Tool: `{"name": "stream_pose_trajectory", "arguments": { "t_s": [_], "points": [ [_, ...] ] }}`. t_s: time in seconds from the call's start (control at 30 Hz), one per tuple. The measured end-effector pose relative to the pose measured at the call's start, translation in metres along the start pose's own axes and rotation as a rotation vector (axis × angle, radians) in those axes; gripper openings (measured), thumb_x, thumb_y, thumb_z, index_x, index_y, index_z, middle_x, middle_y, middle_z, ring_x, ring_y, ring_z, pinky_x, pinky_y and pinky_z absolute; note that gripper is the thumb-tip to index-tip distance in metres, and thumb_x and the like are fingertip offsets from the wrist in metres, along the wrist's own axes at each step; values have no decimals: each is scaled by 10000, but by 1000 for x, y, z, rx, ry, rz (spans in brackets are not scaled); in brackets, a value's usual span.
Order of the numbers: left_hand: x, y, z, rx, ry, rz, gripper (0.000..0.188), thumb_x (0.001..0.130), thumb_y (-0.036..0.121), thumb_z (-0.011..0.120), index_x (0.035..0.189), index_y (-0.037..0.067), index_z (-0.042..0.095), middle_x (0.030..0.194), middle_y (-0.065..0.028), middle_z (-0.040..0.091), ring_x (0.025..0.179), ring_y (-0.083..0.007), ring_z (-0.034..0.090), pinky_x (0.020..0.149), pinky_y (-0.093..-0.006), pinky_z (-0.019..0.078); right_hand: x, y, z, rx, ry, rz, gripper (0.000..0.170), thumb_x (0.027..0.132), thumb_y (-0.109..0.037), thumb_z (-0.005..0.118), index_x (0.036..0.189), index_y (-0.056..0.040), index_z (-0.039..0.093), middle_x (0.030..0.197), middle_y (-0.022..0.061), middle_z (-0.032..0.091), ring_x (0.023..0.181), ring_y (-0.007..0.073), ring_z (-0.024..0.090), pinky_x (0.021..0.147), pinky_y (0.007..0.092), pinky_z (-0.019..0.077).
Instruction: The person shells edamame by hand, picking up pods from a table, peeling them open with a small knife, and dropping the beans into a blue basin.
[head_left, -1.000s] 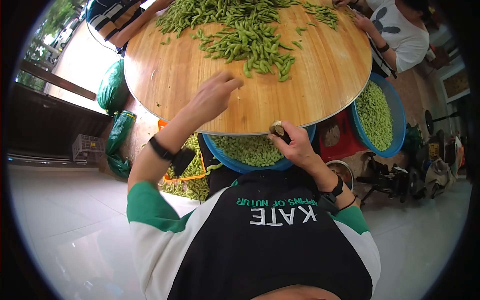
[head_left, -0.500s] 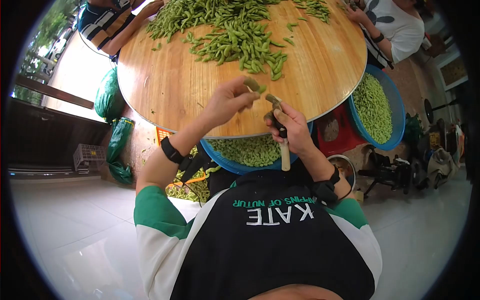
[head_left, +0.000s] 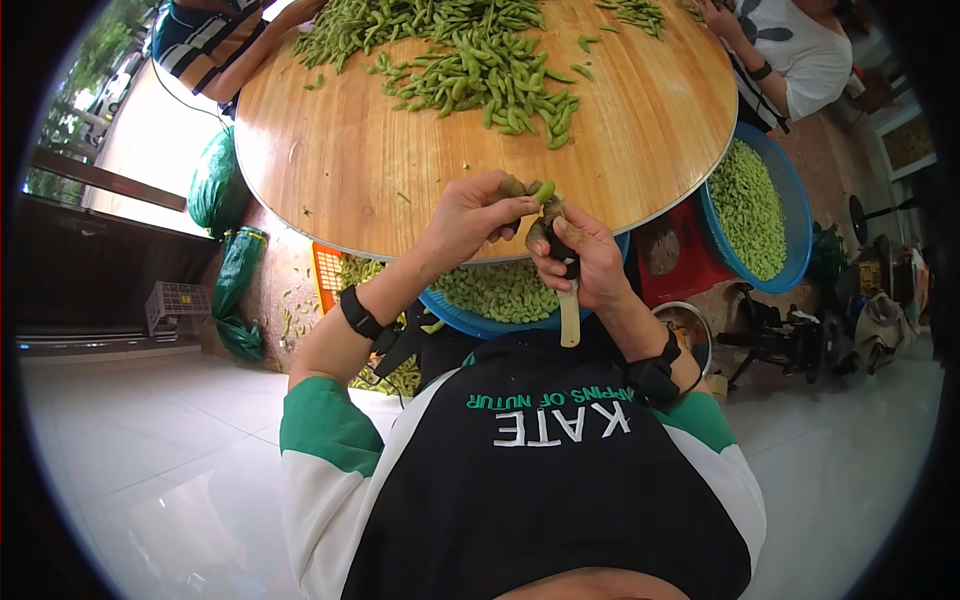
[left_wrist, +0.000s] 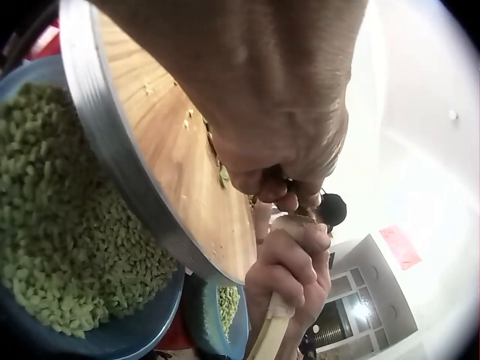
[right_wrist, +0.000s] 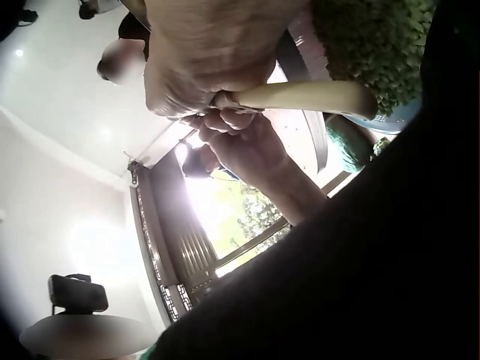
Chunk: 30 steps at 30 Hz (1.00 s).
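left hand (head_left: 467,218): pinches green pod (head_left: 545,192) | right hand (head_left: 594,262): grips pale-handled tool (head_left: 570,320) | both at worktop (head_left: 330,160), near edge

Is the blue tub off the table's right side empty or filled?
Filled: green beans spread across the blue tub; how deep, I cannot tell.

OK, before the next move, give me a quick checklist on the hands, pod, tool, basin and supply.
1. Left hand pinches the green pod: ok.
2. Right hand grips the pale-handled tool: ok.
3. Tool's far end clear of the left fingers: cannot tell, the hands hide it.
4. Blue basin reaches out from under the table: ok.
5. More pods lie ahead on the table: ok.
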<state>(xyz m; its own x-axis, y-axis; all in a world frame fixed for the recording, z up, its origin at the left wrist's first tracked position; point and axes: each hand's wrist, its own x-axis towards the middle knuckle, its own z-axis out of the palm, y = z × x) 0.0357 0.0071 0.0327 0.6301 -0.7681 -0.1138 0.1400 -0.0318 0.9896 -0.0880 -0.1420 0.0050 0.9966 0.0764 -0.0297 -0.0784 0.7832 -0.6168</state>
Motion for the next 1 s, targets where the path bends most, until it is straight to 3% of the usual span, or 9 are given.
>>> {"name": "stream_pose_trajectory", "arguments": {
  "t_s": [0.3,0.37,0.47,0.53,0.63,0.83,0.87,0.93,1.0],
  "points": [
    [-5,-6,4,-58,-32,49,124,899,117,626,959,10,639,754,16,603,574,-27,534,471,-167,371,-6,-4,8,-15,13,-6,307,984,-172,475,1271,-64,478,834,66,537,552,85,405,424,191,351],
    [-4,-5,3,-47,-55,86,126,905,111,616,977,9,634,772,13,606,581,-28,537,472,-166,372,-6,-5,11,-1,109,0,288,982,-164,480,1249,-60,493,821,64,533,542,81,398,420,186,346],
    [-2,-9,1,-90,-94,27,131,912,114,611,1002,19,623,793,12,610,594,-25,542,472,-168,379,-6,-7,7,74,44,25,271,977,-162,486,1226,-56,501,801,63,527,525,80,389,408,182,341],
    [-3,-11,4,-508,-184,-128,130,917,135,610,1009,43,617,772,18,602,568,-21,523,447,-174,359,-6,-10,7,135,5,50,267,972,-166,495,1212,-52,504,789,62,521,517,80,384,399,182,337],
    [-2,-14,2,-706,-335,-180,128,920,150,604,1017,66,608,754,21,592,527,-20,489,420,-178,327,-8,-10,4,251,-66,95,266,962,-177,512,1194,-47,507,771,60,510,503,77,371,384,183,330],
    [-6,-17,5,-800,-385,-188,147,927,156,593,1035,58,611,703,22,578,514,-24,485,406,-174,315,-7,-5,3,347,-89,113,271,958,-192,523,1190,-52,506,769,57,505,496,72,361,376,182,318],
    [-5,-14,6,-798,-387,-187,147,927,156,593,1035,58,611,703,22,578,514,-24,485,406,-174,315,-6,-4,4,372,-67,114,265,961,-191,517,1189,-56,507,777,58,510,497,73,362,378,182,318],
    [-4,-9,7,-223,-46,-96,196,930,152,591,1075,23,614,668,29,566,527,-28,518,413,-171,344,-4,-4,-2,267,2,104,254,967,-187,506,1187,-60,506,779,59,514,499,74,363,382,183,321],
    [-6,-6,6,-134,-78,-71,209,931,147,589,1084,7,615,666,28,568,534,-30,531,418,-170,356,-2,-4,-3,157,63,97,244,972,-184,496,1184,-64,505,781,59,519,500,75,363,385,184,323]
  ]
}}
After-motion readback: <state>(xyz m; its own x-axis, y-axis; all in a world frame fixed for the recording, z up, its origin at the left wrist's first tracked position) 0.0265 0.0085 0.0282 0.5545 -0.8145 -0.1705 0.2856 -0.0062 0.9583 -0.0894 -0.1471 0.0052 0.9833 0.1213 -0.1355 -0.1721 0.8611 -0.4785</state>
